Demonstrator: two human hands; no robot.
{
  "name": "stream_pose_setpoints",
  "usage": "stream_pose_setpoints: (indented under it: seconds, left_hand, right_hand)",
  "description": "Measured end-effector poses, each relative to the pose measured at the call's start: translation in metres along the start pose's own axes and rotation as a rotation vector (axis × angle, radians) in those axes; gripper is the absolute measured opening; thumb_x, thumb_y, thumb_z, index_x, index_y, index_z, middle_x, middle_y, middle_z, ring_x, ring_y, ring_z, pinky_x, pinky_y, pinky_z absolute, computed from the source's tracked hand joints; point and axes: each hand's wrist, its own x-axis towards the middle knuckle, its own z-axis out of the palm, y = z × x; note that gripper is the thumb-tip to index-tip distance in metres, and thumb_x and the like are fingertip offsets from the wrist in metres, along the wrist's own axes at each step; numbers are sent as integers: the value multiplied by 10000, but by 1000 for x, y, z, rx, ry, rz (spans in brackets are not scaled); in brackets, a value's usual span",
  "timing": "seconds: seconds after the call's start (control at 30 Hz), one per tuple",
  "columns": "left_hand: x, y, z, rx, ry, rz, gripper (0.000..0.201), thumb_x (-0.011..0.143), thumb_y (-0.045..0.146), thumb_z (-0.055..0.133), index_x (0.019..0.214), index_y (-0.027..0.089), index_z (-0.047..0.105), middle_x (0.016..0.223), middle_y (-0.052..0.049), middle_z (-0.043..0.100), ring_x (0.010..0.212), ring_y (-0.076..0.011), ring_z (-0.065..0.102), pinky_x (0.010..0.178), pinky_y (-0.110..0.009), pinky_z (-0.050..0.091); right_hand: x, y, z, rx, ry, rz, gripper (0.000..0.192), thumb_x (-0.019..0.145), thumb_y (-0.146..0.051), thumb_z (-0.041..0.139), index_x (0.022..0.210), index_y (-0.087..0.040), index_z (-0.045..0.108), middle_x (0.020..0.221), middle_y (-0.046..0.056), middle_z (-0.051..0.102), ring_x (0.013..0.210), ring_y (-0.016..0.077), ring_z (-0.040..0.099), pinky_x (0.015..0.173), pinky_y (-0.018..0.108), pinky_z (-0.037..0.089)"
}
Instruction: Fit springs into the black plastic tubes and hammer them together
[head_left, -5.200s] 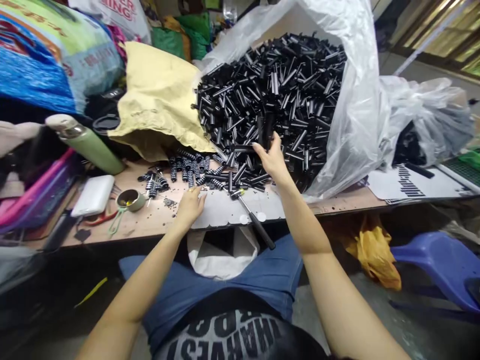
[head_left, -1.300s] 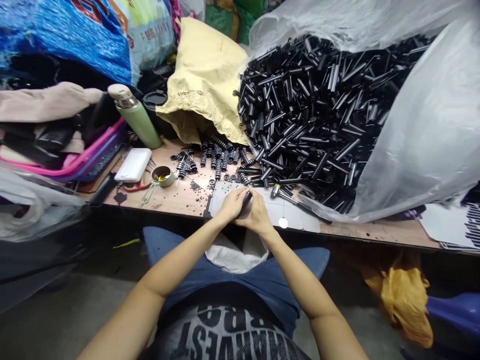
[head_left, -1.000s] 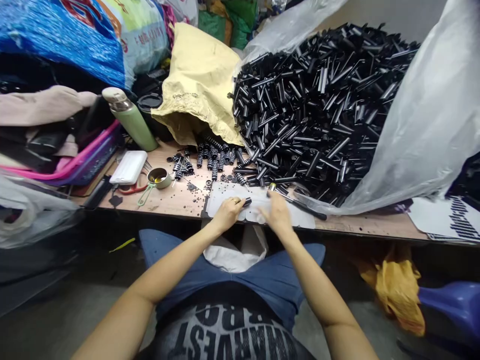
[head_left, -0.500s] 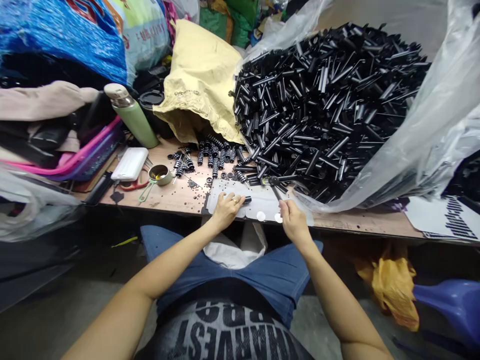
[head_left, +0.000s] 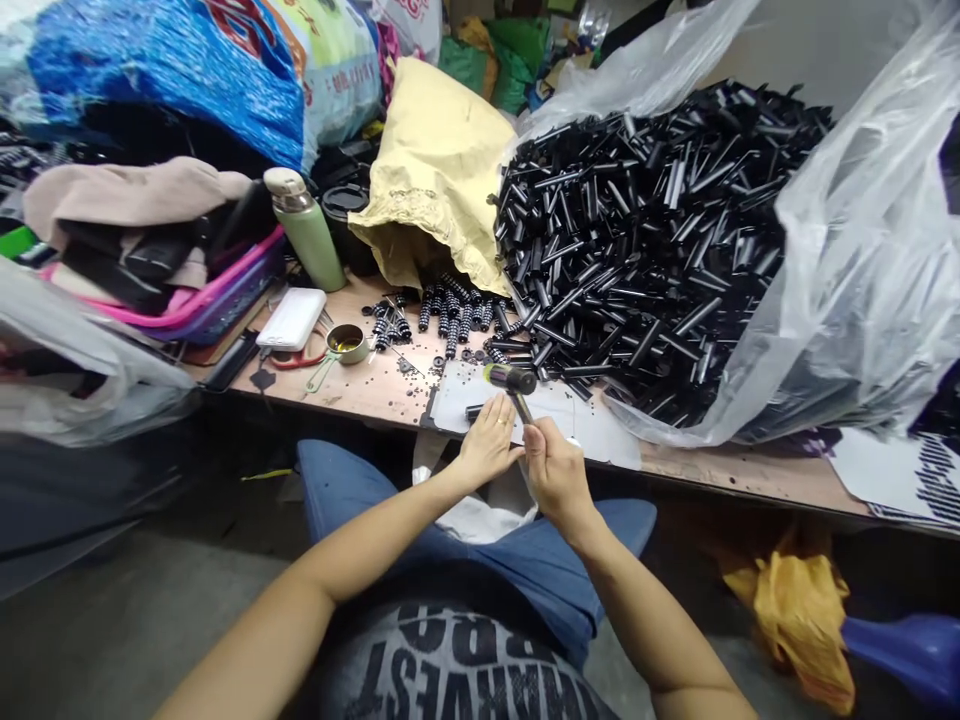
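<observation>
At the near edge of the surface (head_left: 352,385), on a pale sheet (head_left: 577,420) that gives a flat working patch, the left hand (head_left: 487,450) pins a small black tube (head_left: 474,411) down, its fingers pressed together over the near end so the piece lies steady with its far end poking out to the left. Just beside it the right hand (head_left: 553,472) is wrapped tightly round the handle of a small hammer (head_left: 511,380), fingers curled shut, the head raised a little above the sheet and poised close over the pinned tube, which suits a short tapping stroke.

Behind the sheet, a great heap of black tubes (head_left: 645,240) spills from a clear plastic bag (head_left: 862,260) within easy reach of the right arm. Ribbed black parts (head_left: 454,310) tumble out of a yellow sack (head_left: 439,170) towards the left hand's side. Further left stand a green bottle (head_left: 307,230), a white power bank (head_left: 291,318) and a small cup (head_left: 346,342), kept apart from the working patch.
</observation>
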Motion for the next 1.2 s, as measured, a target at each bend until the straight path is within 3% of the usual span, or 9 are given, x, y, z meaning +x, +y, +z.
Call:
stream_pose_setpoints:
  seconds: [0.2, 0.33, 0.47, 0.57, 0.7, 0.83, 0.97, 1.07, 1.2]
  left_hand:
    - [1, -7, 6, -14, -1, 8, 514, 915, 183, 312, 1388, -5, 386, 1432, -224, 419, 1358, -268, 365, 1122, -433, 255]
    - [26, -21, -2, -89, 26, -60, 440, 913, 211, 391, 1301, 34, 500, 1296, -220, 550, 1245, -302, 480, 1064, -469, 324]
    - [40, -28, -15, -152, 24, -161, 419, 890, 74, 386, 1283, 100, 528, 1121, -171, 623, 1065, -252, 565, 920, -407, 442]
    - [19, -10, -23, -171, 8, -106, 412, 892, 58, 375, 1265, 121, 538, 1024, -151, 623, 939, -240, 572, 784, -373, 481]
    - [-14, 9, -29, -239, 51, 67, 388, 923, 123, 397, 1297, 139, 499, 1025, -126, 616, 920, -222, 563, 779, -339, 483]
    - [16, -40, -34, -154, 188, -366, 481, 922, 311, 486, 1324, 52, 433, 1171, -211, 562, 1064, -290, 520, 871, -392, 464]
    - [72, -103, -35, -57, 96, -720, 288, 893, 184, 469, 1116, 25, 560, 1039, -227, 605, 1018, -308, 540, 811, -385, 480]
    - [91, -118, -32, -44, 17, -775, 292, 854, 18, 354, 984, 31, 615, 961, -235, 633, 1002, -307, 564, 788, -382, 493]
    - [81, -121, -28, -117, 80, -728, 320, 848, -1, 331, 993, 21, 615, 964, -232, 639, 965, -293, 600, 831, -400, 489]
  right_hand:
    - [3, 15, 41, -175, -216, -23, 378, 985, -427, 302, 925, -182, 583, 655, 73, 647, 536, 199, 581, 527, 274, 294]
    - [7, 33, 22, -179, -140, 42, 440, 1002, -423, 212, 840, -193, 550, 638, 51, 625, 559, 189, 579, 543, 269, 288]
    - [11, 51, -7, -200, -1, 82, 467, 993, -477, 198, 808, -210, 533, 625, 28, 601, 567, 178, 561, 559, 267, 288]
    - [13, 75, -13, -296, -6, 115, 436, 988, -483, 250, 818, -211, 545, 641, 32, 620, 581, 180, 565, 559, 272, 274]
    - [13, 123, -1, -488, -71, 204, 396, 964, -499, 349, 825, -201, 569, 686, 54, 648, 595, 192, 573, 552, 282, 259]
    - [20, 158, 12, -557, 19, 130, 386, 944, -492, 401, 817, -177, 586, 807, 107, 647, 770, 246, 592, 618, 307, 352]
    - [40, 148, 23, -372, 193, -82, 368, 941, -485, 405, 880, -172, 589, 902, 118, 624, 879, 258, 553, 768, 355, 421]
    - [58, 121, 36, -221, 194, -189, 304, 948, -430, 417, 859, -186, 574, 914, 104, 610, 908, 247, 541, 829, 368, 425]
    - [73, 87, 54, -97, 133, -239, 210, 945, -349, 448, 857, -198, 565, 904, 81, 608, 915, 236, 541, 847, 369, 422]
